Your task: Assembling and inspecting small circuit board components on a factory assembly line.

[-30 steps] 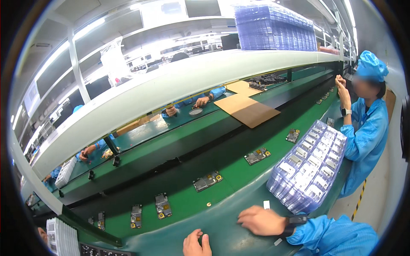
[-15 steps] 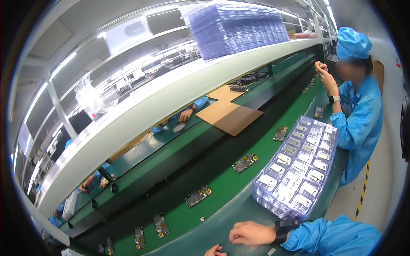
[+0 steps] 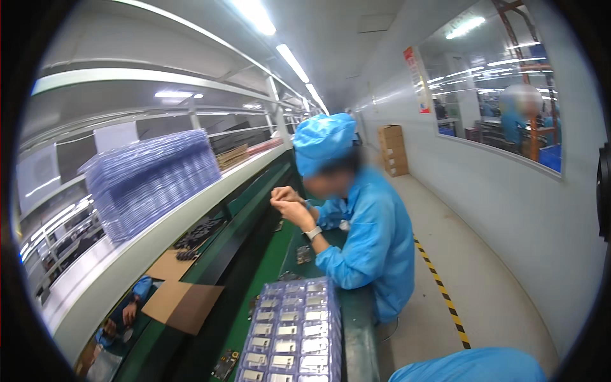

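Neither of my hands is in the picture; only my blue right sleeve point(image 3: 471, 368) shows at the lower edge. Left of that sleeve is a stack of clear plastic trays point(image 3: 273, 348), its top tray filled with rows of small silvery-white parts. Beside the trays, a circuit board point(image 3: 224, 365) lies on the green conveyor belt point(image 3: 262, 275). Another circuit board point(image 3: 303, 254) rests on the bench near a co-worker. That co-worker point(image 3: 375, 223), in blue cap and smock, sits with both hands point(image 3: 293, 205) raised together; what they hold is too small to make out.
A tall stack of clear trays point(image 3: 153, 181) stands on the white shelf point(image 3: 137, 254) at left. Below it lies a cardboard sheet point(image 3: 184, 307), with another person's hand point(image 3: 129, 313) nearby. A striped floor line point(image 3: 443, 296) and brown boxes point(image 3: 393, 149) are at right.
My view has swung right and upward. Both hands, seen at the lower edge before, have left the picture. The co-worker keeps both hands raised.
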Demonstrator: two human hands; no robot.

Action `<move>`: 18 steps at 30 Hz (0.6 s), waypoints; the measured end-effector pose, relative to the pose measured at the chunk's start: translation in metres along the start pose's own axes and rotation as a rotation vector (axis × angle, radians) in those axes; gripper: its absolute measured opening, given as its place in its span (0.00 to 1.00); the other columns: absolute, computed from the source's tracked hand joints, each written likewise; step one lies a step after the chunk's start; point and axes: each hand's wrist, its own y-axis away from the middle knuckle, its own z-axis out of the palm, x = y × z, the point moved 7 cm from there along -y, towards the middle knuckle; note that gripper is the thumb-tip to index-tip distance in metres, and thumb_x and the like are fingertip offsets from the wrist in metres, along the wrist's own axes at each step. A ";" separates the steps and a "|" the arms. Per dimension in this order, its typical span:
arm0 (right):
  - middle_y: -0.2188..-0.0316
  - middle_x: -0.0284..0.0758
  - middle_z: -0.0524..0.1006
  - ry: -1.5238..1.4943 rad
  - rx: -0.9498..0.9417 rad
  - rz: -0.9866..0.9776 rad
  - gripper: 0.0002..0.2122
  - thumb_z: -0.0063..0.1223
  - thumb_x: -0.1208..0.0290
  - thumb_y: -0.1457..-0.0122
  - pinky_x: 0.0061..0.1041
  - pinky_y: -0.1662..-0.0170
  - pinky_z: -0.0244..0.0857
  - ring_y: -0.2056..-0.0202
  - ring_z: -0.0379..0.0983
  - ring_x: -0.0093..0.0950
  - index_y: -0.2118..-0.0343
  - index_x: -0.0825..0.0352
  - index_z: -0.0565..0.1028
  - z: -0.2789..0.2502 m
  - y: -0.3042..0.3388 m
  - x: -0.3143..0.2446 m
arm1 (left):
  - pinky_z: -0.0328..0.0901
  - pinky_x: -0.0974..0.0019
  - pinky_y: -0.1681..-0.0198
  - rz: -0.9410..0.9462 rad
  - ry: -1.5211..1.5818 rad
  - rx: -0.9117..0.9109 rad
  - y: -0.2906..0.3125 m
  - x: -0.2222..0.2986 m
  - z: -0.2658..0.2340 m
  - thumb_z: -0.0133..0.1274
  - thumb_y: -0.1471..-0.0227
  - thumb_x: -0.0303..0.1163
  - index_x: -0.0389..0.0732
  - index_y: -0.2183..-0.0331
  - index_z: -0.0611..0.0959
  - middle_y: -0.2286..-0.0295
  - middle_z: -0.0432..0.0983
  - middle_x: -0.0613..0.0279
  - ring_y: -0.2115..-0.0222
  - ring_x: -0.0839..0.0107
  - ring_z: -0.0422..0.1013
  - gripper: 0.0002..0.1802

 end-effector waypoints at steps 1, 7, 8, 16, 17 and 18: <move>0.68 0.38 0.79 0.012 0.021 -0.004 0.11 0.62 0.64 0.44 0.25 0.61 0.70 0.66 0.77 0.28 0.66 0.68 0.80 -0.010 0.002 -0.001 | 0.71 0.60 0.63 0.015 0.011 -0.003 -0.007 0.005 0.004 0.50 0.40 0.37 0.36 0.55 0.79 0.61 0.78 0.48 0.65 0.58 0.76 0.16; 0.67 0.38 0.79 0.046 0.098 -0.032 0.11 0.62 0.65 0.44 0.25 0.61 0.70 0.66 0.77 0.28 0.65 0.68 0.80 -0.045 0.015 -0.003 | 0.72 0.60 0.63 0.047 0.033 -0.008 -0.031 0.024 0.023 0.50 0.40 0.37 0.36 0.56 0.79 0.60 0.77 0.47 0.65 0.58 0.76 0.16; 0.67 0.38 0.79 0.046 0.106 -0.035 0.10 0.62 0.65 0.44 0.25 0.61 0.70 0.66 0.77 0.28 0.65 0.68 0.79 -0.048 0.017 -0.003 | 0.72 0.60 0.63 0.049 0.042 -0.008 -0.033 0.028 0.025 0.50 0.40 0.37 0.37 0.56 0.79 0.60 0.77 0.47 0.64 0.57 0.76 0.16; 0.67 0.38 0.79 0.075 0.169 -0.059 0.10 0.61 0.66 0.43 0.25 0.60 0.70 0.65 0.76 0.29 0.64 0.67 0.79 -0.065 0.031 -0.001 | 0.72 0.59 0.63 0.054 0.093 0.014 -0.041 0.031 0.035 0.51 0.41 0.37 0.37 0.57 0.79 0.59 0.76 0.46 0.64 0.56 0.75 0.16; 0.67 0.38 0.79 0.075 0.172 -0.058 0.10 0.60 0.66 0.43 0.25 0.60 0.70 0.65 0.76 0.29 0.64 0.67 0.79 -0.066 0.032 0.002 | 0.72 0.59 0.63 0.050 0.099 0.017 -0.041 0.031 0.035 0.51 0.41 0.37 0.37 0.57 0.79 0.59 0.76 0.46 0.64 0.56 0.75 0.16; 0.66 0.38 0.79 0.081 0.175 -0.060 0.09 0.60 0.66 0.43 0.25 0.60 0.70 0.65 0.76 0.29 0.64 0.67 0.79 -0.069 0.033 0.004 | 0.73 0.59 0.63 0.046 0.107 0.021 -0.043 0.031 0.037 0.51 0.41 0.37 0.37 0.57 0.79 0.59 0.76 0.46 0.64 0.56 0.75 0.16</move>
